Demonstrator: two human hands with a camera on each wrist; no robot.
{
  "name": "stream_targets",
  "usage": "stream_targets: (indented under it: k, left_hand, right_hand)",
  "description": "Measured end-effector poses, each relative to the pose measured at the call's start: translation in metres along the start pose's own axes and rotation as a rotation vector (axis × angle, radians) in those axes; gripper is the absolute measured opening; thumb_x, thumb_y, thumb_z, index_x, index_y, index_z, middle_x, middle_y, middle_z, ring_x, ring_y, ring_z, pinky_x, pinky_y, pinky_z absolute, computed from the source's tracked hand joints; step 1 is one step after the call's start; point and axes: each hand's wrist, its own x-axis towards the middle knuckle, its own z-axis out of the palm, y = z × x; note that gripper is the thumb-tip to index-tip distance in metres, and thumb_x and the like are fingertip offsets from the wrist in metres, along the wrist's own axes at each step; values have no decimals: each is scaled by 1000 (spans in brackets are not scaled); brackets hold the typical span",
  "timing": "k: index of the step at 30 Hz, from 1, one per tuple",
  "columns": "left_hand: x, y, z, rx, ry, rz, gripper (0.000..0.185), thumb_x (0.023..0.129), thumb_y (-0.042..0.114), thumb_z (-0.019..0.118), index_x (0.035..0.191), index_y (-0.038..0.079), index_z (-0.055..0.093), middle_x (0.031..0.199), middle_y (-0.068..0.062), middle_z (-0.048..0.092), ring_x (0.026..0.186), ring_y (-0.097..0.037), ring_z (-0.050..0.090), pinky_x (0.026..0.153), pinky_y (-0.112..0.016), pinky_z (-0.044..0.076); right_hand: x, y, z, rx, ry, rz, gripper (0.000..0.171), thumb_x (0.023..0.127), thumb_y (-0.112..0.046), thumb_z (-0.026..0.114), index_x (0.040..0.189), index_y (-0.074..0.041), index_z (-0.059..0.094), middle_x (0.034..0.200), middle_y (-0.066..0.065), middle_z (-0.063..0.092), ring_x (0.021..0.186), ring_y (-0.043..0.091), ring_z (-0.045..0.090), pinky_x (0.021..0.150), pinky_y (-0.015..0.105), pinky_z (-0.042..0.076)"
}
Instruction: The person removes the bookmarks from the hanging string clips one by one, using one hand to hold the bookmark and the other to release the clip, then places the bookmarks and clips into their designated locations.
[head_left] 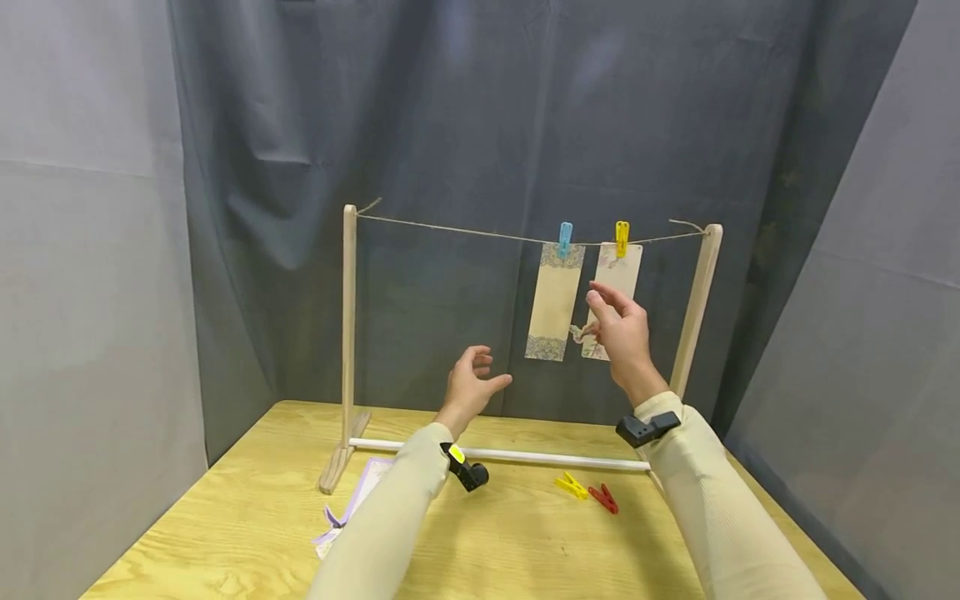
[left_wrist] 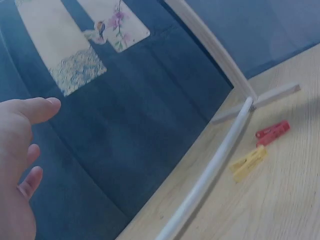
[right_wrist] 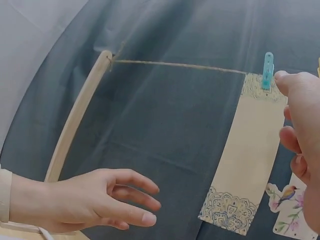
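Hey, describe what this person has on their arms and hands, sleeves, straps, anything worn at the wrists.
Both arms wear long, close-fitting cream sleeves that end at the wrists. The left hand and right hand are bare: no gloves, and no rings that can be made out. A small black device is strapped at each wrist; the left wrist device has a yellow marking, the right wrist device looks plain black. No cables show.

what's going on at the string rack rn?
A person has both hands raised in front of a small wooden frame strung with twine. Two paper bookmarks hang from it: a patterned beige one on a blue clothespin, a floral one on a yellow clothespin. The right hand is by the floral bookmark; the left hand hovers open, holding nothing. Spare yellow and red pegs lie on the wooden table.
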Motion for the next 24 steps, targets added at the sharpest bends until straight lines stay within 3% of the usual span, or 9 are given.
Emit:
stream_targets:
  k: [4, 11, 16, 24]
  left_hand:
    - [5, 10, 9, -22, -4, 10, 61, 89, 18, 84, 142, 11, 54, 138, -13, 59, 128, -33, 56, 100, -50, 49]
    - [9, 15, 26, 32, -15, -25, 73, 86, 19, 87, 148, 14, 49, 149, -11, 53, 138, -36, 46, 107, -52, 43]
    - [17, 21, 39, -12, -4, -33, 79, 86, 16, 86, 152, 12, 44, 151, -13, 51, 140, -38, 44, 107, -52, 42]
    - [25, 29, 57, -34, 34, -85, 73, 91, 13, 82, 152, 11, 43, 143, -15, 58, 133, -38, 52, 103, -52, 46]
  right_hand:
    - [5, -4, -2, 21, -4, 18, 48, 105, -33, 63, 146, -7, 59, 124, 6, 59, 65, 14, 58, 56, 21, 45]
    - [20, -17, -3, 96, -52, 33, 46, 108, -27, 58, 150, -10, 54, 135, 11, 57, 63, 8, 57, 55, 18, 45]
    - [31, -28, -3, 138, -60, 25, 45, 109, -24, 56, 151, -9, 52, 140, 12, 54, 64, 7, 59, 58, 18, 47]
    - [44, -42, -1, 52, -145, 19, 47, 111, -24, 50, 156, -16, 45, 154, 15, 43, 73, 10, 65, 64, 21, 52]
